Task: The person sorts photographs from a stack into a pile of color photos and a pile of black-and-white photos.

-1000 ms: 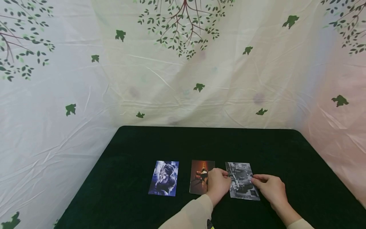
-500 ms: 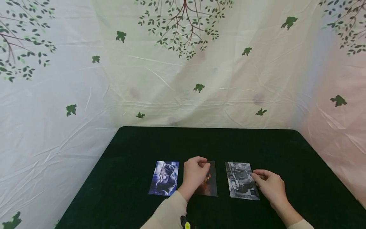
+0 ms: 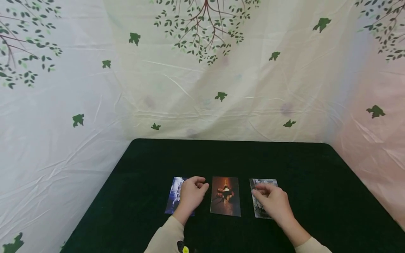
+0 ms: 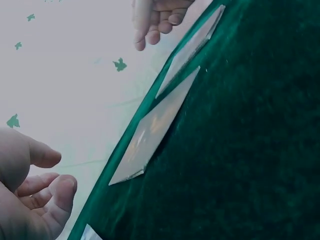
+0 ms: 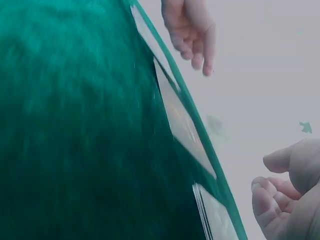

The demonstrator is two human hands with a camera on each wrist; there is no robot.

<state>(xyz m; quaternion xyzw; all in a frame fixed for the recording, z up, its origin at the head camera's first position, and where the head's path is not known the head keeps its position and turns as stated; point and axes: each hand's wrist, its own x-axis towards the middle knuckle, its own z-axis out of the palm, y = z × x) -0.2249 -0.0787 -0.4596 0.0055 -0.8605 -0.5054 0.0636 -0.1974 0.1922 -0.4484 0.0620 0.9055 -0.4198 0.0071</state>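
Observation:
Three picture cards lie in a row: a blue one (image 3: pixel 173 196), an orange-brown one (image 3: pixel 225 203) and a black-and-white one (image 3: pixel 258 205). My left hand (image 3: pixel 191 195) hovers over the blue card and covers its right part. Over the black-and-white card is my right hand (image 3: pixel 274 203), hiding most of its right side. Both hands hold nothing, their fingers loosely bent with thumbs apart from the fingertips, as the left wrist view shows for my left hand (image 4: pixel 37 195). In the right wrist view the nearest card pile (image 5: pixel 217 212) shows several layered edges.
The cards rest on a table with a dark green cloth (image 3: pixel 152 158). Behind it hangs a pale curtain (image 3: pixel 186 84) printed with branches and green leaves. The table's far edge runs just in front of the curtain.
My left hand has moved left from the black-and-white card, across the orange-brown card, to the blue one. My right hand has let go of the black-and-white card's right edge and shifted left over it.

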